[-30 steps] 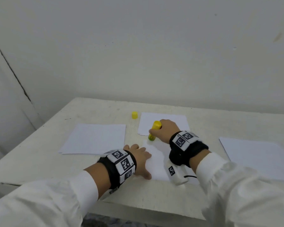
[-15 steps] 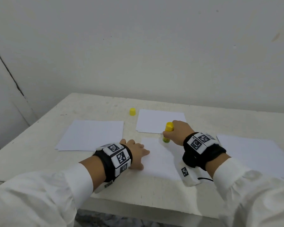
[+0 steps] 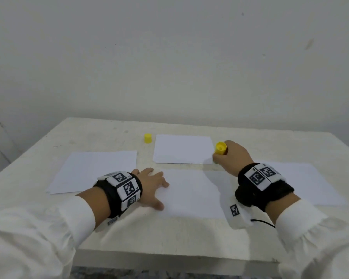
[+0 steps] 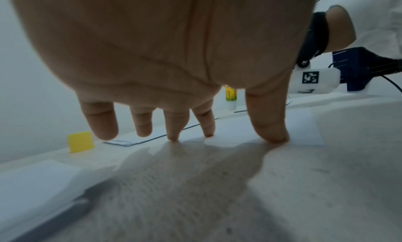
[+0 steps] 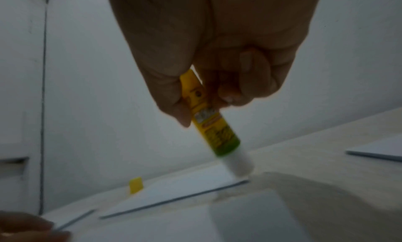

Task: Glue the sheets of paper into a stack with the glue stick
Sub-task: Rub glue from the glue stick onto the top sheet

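A white sheet [image 3: 191, 193] lies in front of me near the table's front edge. My left hand [image 3: 152, 186] presses flat on its left edge, fingers spread [image 4: 208, 125]. My right hand [image 3: 230, 158] grips an uncapped yellow glue stick [image 3: 220, 148] [image 5: 208, 123], tilted, its white glue tip down at the near right corner of the far sheet [image 3: 182, 149]. In the left wrist view the glue stick [image 4: 230, 95] shows beyond the fingers. More white sheets lie at the left [image 3: 97, 170] and at the right [image 3: 310, 184].
The yellow cap [image 3: 148, 138] [image 4: 80, 141] [image 5: 136, 184] stands on the table left of the far sheet. The pale table [image 3: 169, 234] meets a white wall behind. A dark blue object [image 4: 365, 68] with cables shows at the right in the left wrist view.
My right hand has carried the glue stick rightward along the upper part of the near sheet to the far sheet's right corner. The left hand has stayed pressing the sheet's left edge.
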{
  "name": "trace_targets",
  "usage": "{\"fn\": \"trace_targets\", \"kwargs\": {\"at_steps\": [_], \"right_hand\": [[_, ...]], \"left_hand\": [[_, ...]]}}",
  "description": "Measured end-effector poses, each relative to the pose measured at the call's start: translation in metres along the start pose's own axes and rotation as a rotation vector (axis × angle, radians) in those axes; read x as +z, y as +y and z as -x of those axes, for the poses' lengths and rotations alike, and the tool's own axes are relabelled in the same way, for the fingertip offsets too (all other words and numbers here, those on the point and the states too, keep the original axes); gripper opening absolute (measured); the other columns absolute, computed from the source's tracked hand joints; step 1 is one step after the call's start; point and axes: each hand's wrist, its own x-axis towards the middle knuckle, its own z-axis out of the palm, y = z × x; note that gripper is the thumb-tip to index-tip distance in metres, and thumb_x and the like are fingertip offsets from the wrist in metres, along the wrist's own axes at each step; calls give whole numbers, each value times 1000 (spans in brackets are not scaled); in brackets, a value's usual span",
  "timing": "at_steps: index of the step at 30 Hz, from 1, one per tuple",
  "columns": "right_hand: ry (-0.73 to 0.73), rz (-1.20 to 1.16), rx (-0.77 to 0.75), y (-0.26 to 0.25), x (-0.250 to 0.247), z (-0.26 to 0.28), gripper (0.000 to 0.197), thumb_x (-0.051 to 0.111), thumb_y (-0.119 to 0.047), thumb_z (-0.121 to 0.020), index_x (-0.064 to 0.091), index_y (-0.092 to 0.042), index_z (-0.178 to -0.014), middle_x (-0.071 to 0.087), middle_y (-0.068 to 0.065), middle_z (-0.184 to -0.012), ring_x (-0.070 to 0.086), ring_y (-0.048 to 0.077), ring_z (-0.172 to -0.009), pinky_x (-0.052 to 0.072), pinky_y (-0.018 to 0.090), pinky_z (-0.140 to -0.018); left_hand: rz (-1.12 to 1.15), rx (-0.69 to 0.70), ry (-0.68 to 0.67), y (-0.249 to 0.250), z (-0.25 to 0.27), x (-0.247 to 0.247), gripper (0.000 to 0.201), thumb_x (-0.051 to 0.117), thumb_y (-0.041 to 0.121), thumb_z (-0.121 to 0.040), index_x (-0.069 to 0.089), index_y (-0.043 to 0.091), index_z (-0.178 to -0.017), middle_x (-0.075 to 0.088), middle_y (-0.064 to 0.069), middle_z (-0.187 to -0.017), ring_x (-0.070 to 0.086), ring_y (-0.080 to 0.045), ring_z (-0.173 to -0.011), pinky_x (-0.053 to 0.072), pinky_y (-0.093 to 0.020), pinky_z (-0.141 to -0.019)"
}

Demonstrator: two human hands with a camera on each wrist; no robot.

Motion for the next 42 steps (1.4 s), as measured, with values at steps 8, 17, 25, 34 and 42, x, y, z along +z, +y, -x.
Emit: {"fn": "trace_targets", "kwargs": {"at_steps": [8,17,25,34,42], "right_hand": [[-350,112,-247,-77,59,4,34,60,-33,-87,41,-17,-64,43,-3,-67,40,11,-62,28,22,-51],[-412,88,-296,-83,69,16,35,58,-30,-85,40,-16,-59,43,-3,-62,39,10,-56,29,23,-51],[-492,104,-409,-79,53,65,36,60,-23,-85,35,-35,-62,44,-13,-65,41,3,-60,32,19,-55],[-444,108,-217,-26,18,76,19,64,-27,-80,51,-15,-72,54,-3,-75,49,13,-69,41,26,-64],[-340,141,-74,32,-23,81,26,64,-27,-81,61,-2,-87,63,8,-86,52,16,-73,43,29,-67]], "left_hand": [[86,-85,-14,-7,-7,-2,139,71,79,-31,-12,47,-137,25,0,-151,31,-32,-136,29,-53,-108],[76,-86,-14,-8,-7,-3,133,66,82,-20,3,47,-133,37,2,-140,38,-32,-127,32,-52,-105],[-101,-37,-51,4,4,-14,125,75,69,-59,2,29,-152,18,3,-157,5,-24,-146,14,-50,-115],[-274,-23,-58,14,1,-22,113,71,70,-63,9,35,-151,17,8,-156,7,-25,-145,13,-47,-114],[-305,-30,-87,17,0,-25,114,71,69,-64,6,33,-151,10,7,-158,4,-24,-145,12,-48,-113]]}}
